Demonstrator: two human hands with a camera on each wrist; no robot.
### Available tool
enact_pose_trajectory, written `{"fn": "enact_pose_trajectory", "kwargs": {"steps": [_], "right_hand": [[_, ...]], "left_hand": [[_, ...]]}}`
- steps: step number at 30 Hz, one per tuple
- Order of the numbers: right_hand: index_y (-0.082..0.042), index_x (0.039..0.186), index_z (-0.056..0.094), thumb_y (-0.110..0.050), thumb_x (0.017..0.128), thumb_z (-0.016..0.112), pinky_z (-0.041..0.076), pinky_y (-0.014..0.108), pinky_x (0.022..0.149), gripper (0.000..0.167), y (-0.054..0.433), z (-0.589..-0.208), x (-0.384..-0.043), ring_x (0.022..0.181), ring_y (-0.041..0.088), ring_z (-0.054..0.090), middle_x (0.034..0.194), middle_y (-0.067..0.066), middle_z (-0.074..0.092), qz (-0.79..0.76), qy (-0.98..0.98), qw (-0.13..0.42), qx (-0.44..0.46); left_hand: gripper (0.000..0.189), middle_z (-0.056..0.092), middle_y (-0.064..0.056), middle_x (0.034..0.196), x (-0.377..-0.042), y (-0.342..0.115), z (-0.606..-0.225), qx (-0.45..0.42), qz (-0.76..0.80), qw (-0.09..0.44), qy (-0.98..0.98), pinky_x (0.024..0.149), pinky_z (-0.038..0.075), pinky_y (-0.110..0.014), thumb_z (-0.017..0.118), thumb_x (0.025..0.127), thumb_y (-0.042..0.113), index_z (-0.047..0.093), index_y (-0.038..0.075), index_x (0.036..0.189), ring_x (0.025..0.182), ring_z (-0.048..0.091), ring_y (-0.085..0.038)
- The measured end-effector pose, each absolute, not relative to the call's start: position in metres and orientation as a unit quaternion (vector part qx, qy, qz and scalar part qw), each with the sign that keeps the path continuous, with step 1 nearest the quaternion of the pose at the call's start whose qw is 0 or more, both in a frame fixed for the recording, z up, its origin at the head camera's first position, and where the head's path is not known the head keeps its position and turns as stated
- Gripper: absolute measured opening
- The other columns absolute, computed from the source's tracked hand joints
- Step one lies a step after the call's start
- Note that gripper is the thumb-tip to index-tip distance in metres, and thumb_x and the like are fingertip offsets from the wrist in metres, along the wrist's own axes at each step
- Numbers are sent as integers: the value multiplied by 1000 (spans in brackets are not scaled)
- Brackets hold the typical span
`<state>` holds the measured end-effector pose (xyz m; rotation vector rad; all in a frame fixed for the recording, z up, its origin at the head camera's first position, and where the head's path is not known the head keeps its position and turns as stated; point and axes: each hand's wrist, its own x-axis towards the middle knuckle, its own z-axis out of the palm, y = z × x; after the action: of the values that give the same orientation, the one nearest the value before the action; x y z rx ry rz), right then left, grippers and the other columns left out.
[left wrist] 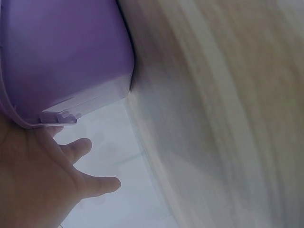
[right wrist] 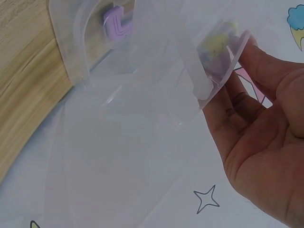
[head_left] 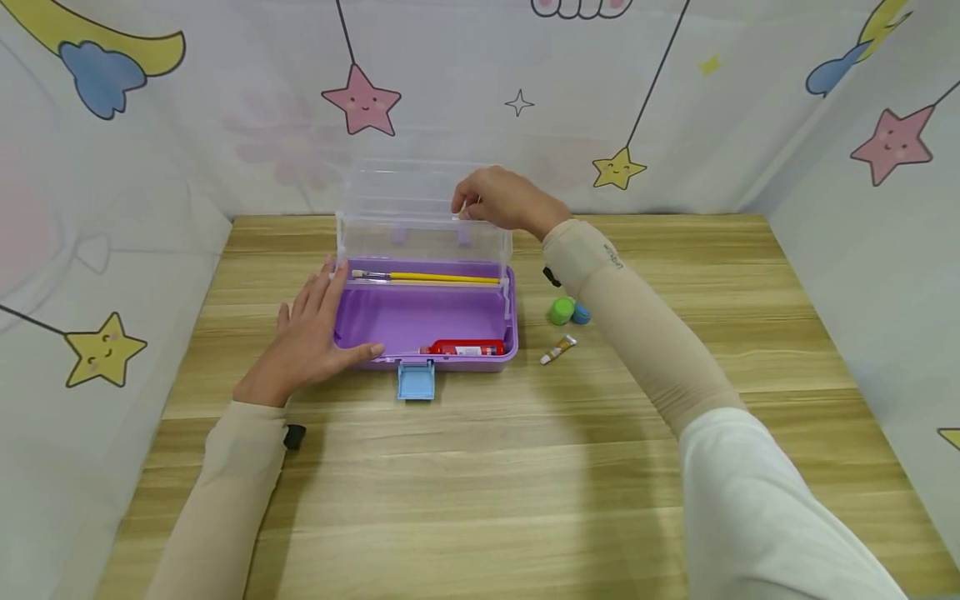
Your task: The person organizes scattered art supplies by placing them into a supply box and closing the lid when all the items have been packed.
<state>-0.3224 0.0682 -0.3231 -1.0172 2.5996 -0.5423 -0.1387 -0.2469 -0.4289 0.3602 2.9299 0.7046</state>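
A purple plastic box stands on the table, its transparent lid raised at the back. My right hand pinches the lid's edge; in the right wrist view, thumb and fingers of the right hand lie on either side of the clear plastic. My left hand rests against the box's left end with fingers spread, the thumb along the front rim. Inside are slim yellow-handled paintbrushes at the back and a red bottle at the front. A light blue latch hangs down in front.
Right of the box lie a green-topped pot, a blue-topped pot and a small gold tube with a white cap. A white printed curtain stands behind and beside the wooden table.
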Motion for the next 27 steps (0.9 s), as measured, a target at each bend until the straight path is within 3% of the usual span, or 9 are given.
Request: {"fn": "enact_pose_trajectory", "kwargs": {"steps": [8,19,27], "right_hand": [[-4,119,76,-10,109,61,50,37,94,20,70,-320,-317,99,21,62,115,8,74,-199,900,151,-356],[0,125,74,-10,110,58,53,39,99,24,75,-319,-312,107,23,66,120,10,74,-199,906,137,-349],[-3,127,72,-15,108,63,54,39,97,25,83,-317,-306,107,24,68,119,10,73,-215,907,112,-344]], "left_hand": [[128,-15,0,177,-138,-246,-428,121,236,54,963,110,4,-89,74,86,70,-14,30,170,161,1,-47],[128,-16,0,177,-138,-245,-427,121,240,59,961,110,4,-89,74,86,69,-13,30,170,161,0,-47],[128,-16,-1,177,-137,-246,-427,120,236,58,963,110,4,-89,74,86,70,-14,29,170,161,2,-48]]}}
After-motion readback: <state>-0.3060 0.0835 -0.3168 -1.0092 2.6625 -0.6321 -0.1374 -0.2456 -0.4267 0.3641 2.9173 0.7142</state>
